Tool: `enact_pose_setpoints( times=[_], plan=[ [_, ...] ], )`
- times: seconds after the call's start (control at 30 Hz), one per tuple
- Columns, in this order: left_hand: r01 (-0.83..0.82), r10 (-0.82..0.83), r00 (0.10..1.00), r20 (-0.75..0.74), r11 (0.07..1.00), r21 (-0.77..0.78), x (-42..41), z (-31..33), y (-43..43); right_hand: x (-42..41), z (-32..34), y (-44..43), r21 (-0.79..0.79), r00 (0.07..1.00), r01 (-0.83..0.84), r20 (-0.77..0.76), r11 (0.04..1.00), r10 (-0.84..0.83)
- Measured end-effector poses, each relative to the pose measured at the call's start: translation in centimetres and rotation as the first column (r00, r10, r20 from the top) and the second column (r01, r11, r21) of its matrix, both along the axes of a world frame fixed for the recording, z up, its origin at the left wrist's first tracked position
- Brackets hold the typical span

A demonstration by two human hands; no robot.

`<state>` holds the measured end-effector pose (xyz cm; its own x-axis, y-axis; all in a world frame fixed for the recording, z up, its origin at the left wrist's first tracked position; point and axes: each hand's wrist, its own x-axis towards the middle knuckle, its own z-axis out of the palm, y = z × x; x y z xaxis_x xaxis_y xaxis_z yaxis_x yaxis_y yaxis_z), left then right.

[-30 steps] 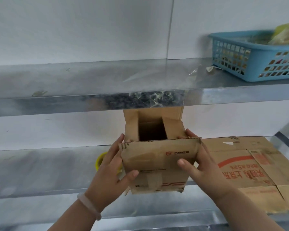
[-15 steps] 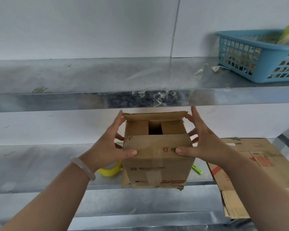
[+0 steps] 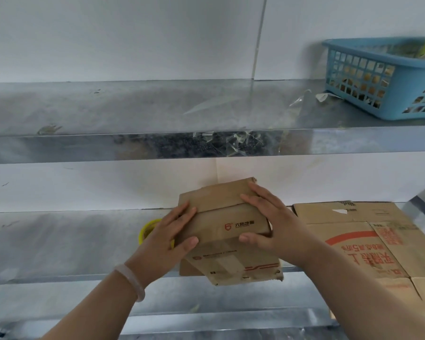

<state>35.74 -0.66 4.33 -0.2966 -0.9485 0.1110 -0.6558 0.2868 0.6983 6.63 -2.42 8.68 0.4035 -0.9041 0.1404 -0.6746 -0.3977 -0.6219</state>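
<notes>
A small brown cardboard box (image 3: 227, 235) with a red logo stands at the front edge of the middle metal shelf (image 3: 59, 244). Its top flaps are folded down shut. My left hand (image 3: 168, 241) presses on the box's left top corner, fingers laid over the flap and thumb against the front face. My right hand (image 3: 272, 223) lies over the right side of the top, fingers spread across the rear flap, thumb on the front. A pale bangle sits on my left wrist.
A yellow tape roll (image 3: 147, 230) peeks out behind my left hand. Flattened cardboard (image 3: 368, 244) with red print lies on the same shelf to the right. On the upper shelf (image 3: 133, 111) a blue plastic basket (image 3: 383, 79) stands at the far right. A white wall is behind.
The box's top flaps stood open a second ago; both hands have since moved up onto the top and pressed the flaps down flat.
</notes>
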Motion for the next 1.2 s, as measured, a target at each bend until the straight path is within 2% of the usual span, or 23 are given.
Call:
enact_pose_setpoints(
  times=[0.13, 0.4, 0.57, 0.77, 0.9, 1.03, 1.1, 1.2],
  plan=[
    [-0.113, 0.113, 0.994, -0.004, 0.992, -0.057, -0.1, 0.2, -0.2, 0.8, -0.4, -0.3, -0.025, 0.999, 0.001, 0.041, 1.000, 0.000],
    [-0.193, 0.193, 0.981, -0.004, 0.976, -0.106, 1.1, -0.2, -0.8, 3.6, -1.0, -0.3, -0.095, 0.996, 0.038, 0.085, 0.995, -0.030],
    [-0.289, 0.285, 0.957, -0.049, 0.936, -0.199, 1.7, 0.4, -1.0, 4.7, -1.9, -0.2, -0.090, 0.994, 0.037, 0.105, 0.995, -0.028],
    [-0.178, 0.206, 0.972, 0.109, 0.958, -0.225, 0.7, 0.5, -1.5, 3.2, -4.8, 0.8, 0.014, 0.985, 0.094, 0.144, 0.995, -0.095],
    [-0.141, 0.189, 0.969, 0.162, 0.953, -0.266, -0.7, 0.2, -1.5, 1.5, -5.1, 0.6, 0.027, 0.992, 0.115, 0.047, 0.993, -0.116],
    [-0.139, 0.205, 0.956, 0.210, 0.947, -0.291, -1.0, 0.2, -1.3, 2.5, -3.2, 0.3, -0.122, 0.958, 0.046, -0.277, 0.992, -0.079],
    [-0.136, 0.217, 0.947, 0.235, 0.938, -0.320, -1.1, 0.2, -1.3, 3.4, -2.5, 0.2, -0.129, 0.910, 0.020, -0.408, 0.991, -0.072],
    [-0.108, 0.179, 0.956, 0.233, 0.951, -0.288, -0.9, 0.2, -1.3, 3.6, -2.3, 0.1, -0.115, 0.874, 0.030, -0.478, 0.993, -0.082]
  ],
)
